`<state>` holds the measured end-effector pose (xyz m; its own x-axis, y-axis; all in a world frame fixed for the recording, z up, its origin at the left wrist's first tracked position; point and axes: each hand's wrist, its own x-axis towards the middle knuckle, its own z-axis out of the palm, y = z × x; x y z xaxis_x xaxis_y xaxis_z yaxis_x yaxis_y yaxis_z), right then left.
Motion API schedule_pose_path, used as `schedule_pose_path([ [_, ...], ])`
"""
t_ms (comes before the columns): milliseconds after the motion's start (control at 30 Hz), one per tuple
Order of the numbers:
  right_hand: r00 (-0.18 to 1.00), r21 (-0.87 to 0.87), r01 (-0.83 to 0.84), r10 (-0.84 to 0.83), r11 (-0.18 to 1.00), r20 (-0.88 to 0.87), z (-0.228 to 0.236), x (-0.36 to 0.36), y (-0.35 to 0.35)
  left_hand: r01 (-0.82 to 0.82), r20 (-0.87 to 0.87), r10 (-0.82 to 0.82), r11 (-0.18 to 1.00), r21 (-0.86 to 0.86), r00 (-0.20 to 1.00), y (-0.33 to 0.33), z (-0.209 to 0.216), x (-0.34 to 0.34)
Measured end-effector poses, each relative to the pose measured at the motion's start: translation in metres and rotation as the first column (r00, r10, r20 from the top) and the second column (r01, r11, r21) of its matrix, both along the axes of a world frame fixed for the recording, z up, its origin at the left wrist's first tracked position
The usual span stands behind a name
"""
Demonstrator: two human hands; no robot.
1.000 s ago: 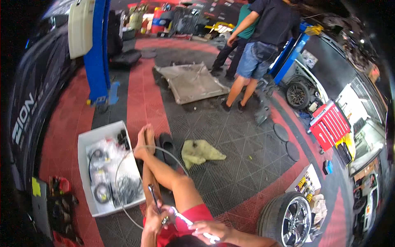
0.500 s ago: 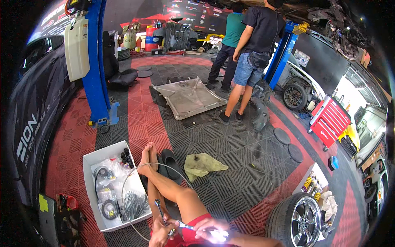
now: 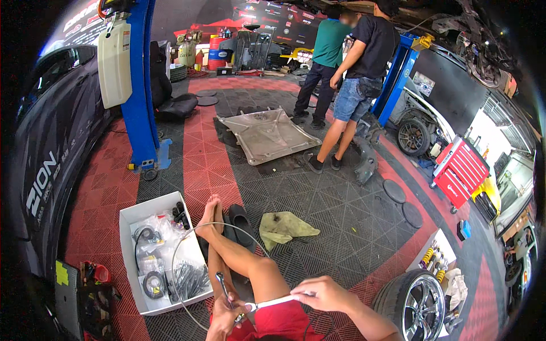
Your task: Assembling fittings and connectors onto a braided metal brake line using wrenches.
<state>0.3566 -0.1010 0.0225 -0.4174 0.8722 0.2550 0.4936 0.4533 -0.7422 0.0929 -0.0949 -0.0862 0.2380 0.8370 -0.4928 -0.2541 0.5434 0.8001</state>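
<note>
Wrench (image 3: 276,301) between both hands (image 3: 325,293)

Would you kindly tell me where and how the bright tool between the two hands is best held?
Probably by the right end of the bright tool, from the right, where the right hand's grip sits: it is long and slim, and its left end lies by the left hand's grip.
</note>
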Motion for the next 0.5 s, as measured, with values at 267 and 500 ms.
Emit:
schedule_pose_path([
  [267, 0.956, -0.635, -0.004, 0.189, 0.772, 0.224, -0.025, -0.020, -0.030, -0.106, -0.008, 0.106, 0.993, 0.052, 0.994, 0.000, -0.017, 0.001],
  [500, 0.976, -0.534, 0.025, 0.094, 0.845, 0.195, -0.038, -0.054, -0.042, -0.049, -0.067, 0.055, 0.995, 0.089, 0.996, 0.004, -0.022, -0.005],
])
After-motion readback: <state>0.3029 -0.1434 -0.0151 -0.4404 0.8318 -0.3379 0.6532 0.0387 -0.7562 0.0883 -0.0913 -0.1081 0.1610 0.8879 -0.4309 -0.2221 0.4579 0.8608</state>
